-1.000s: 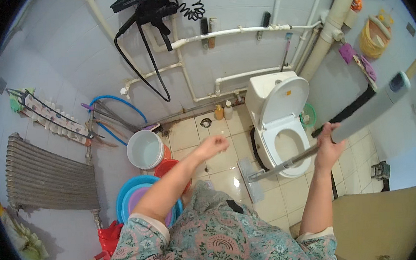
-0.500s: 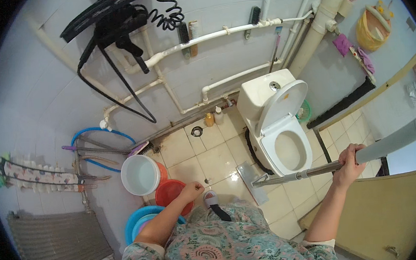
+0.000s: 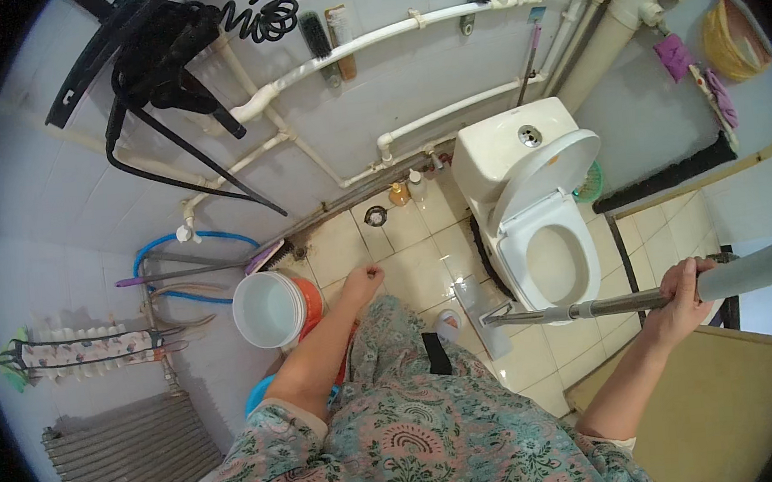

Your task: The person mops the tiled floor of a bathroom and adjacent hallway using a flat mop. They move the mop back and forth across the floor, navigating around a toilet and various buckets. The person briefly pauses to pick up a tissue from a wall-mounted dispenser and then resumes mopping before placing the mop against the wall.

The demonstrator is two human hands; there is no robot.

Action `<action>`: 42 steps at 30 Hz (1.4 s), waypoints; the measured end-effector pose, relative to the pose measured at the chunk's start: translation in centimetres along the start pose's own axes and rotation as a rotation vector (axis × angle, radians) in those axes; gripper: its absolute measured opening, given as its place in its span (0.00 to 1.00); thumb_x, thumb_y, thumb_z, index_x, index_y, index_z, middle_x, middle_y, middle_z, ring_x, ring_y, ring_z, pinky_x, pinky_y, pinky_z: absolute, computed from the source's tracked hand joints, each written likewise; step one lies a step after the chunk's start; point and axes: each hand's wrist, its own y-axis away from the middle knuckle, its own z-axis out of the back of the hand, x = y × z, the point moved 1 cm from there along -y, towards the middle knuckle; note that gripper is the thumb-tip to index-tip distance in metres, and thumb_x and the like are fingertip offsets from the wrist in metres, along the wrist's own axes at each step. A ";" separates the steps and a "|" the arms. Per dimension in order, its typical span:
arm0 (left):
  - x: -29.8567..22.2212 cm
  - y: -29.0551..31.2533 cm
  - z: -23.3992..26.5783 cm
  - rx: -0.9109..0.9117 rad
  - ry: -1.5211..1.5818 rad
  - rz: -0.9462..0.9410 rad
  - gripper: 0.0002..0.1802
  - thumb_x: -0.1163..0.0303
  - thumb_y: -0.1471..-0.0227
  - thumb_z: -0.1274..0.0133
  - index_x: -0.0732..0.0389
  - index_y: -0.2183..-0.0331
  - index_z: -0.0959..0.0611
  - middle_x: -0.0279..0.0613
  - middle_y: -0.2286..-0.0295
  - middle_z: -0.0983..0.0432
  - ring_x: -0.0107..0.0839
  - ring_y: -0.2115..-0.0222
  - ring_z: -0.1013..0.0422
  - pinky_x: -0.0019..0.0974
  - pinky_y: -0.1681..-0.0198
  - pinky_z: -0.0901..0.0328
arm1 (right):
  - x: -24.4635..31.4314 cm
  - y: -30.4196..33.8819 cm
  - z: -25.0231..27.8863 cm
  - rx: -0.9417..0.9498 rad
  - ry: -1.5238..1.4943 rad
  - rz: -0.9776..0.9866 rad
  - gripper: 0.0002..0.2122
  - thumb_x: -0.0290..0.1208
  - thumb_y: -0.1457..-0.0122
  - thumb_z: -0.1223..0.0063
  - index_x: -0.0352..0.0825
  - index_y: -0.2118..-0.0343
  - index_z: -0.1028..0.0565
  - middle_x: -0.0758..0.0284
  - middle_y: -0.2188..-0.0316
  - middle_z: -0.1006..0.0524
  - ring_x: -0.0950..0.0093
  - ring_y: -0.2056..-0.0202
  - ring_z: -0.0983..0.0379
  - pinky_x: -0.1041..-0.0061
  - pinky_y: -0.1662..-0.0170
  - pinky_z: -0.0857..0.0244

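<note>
My right hand point(image 3: 683, 293) is wrapped round the metal pole of a flat mop point(image 3: 622, 302), just below its thick grey sleeve. The mop's flat rectangular head point(image 3: 481, 317) lies on the tiled floor, left of the toilet point(image 3: 551, 260), and the pole passes across the front of the bowl. Lid up, the toilet shows its open bowl. My left hand point(image 3: 364, 283) hangs in the air with fingers curled and nothing visible in them. Nearest to it is a white bucket point(image 3: 269, 311) of cloudy water, with an orange bucket point(image 3: 312, 303) beside it.
A blue basin point(image 3: 260, 392) is partly hidden behind my left arm. Two pump bottles point(image 3: 416, 184) stand by a floor drain point(image 3: 376, 215). A purple-handled broom point(image 3: 265, 255) and a blue hose point(image 3: 146, 246) are in the left corner. White pipes point(image 3: 370, 43) run along the wall.
My body and view have shifted; my left hand has moved up and forward, away from above the red basin, which my arm and clothing now mostly cover. The mop head stays beside the toilet.
</note>
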 end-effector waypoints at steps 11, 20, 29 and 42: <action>-6.7 -14.6 0.6 0.086 -0.059 -0.078 0.09 0.67 0.55 0.49 0.61 0.70 0.24 0.39 0.73 0.26 0.34 0.71 0.30 0.34 0.67 0.36 | -14.1 1.3 -3.5 -0.157 0.301 -0.318 0.05 0.24 0.48 0.49 0.33 0.73 0.34 0.72 0.81 0.35 0.83 0.78 0.39 0.83 0.74 0.45; -3.8 -26.5 -0.4 0.189 -0.272 -0.080 0.09 0.68 0.56 0.49 0.60 0.69 0.24 0.42 0.71 0.25 0.38 0.69 0.29 0.38 0.66 0.35 | -27.3 8.0 -4.2 -0.266 0.468 -0.521 0.07 0.24 0.51 0.45 0.32 0.75 0.33 0.69 0.73 0.31 0.79 0.68 0.36 0.79 0.60 0.41; 3.7 -37.2 -4.4 0.169 -0.580 -0.133 0.19 0.69 0.57 0.48 0.56 0.60 0.30 0.45 0.60 0.33 0.42 0.62 0.33 0.41 0.59 0.37 | -36.1 14.5 -8.0 -0.087 0.568 -0.644 0.07 0.25 0.50 0.45 0.33 0.73 0.33 0.68 0.71 0.30 0.78 0.67 0.35 0.78 0.58 0.42; 9.7 -44.2 -8.7 0.219 -0.756 -0.223 0.30 0.68 0.58 0.50 0.55 0.51 0.38 0.48 0.52 0.41 0.44 0.50 0.43 0.45 0.50 0.44 | -39.0 14.6 -17.9 0.338 0.774 -0.736 0.08 0.26 0.54 0.41 0.32 0.78 0.30 0.71 0.80 0.30 0.81 0.76 0.36 0.80 0.69 0.40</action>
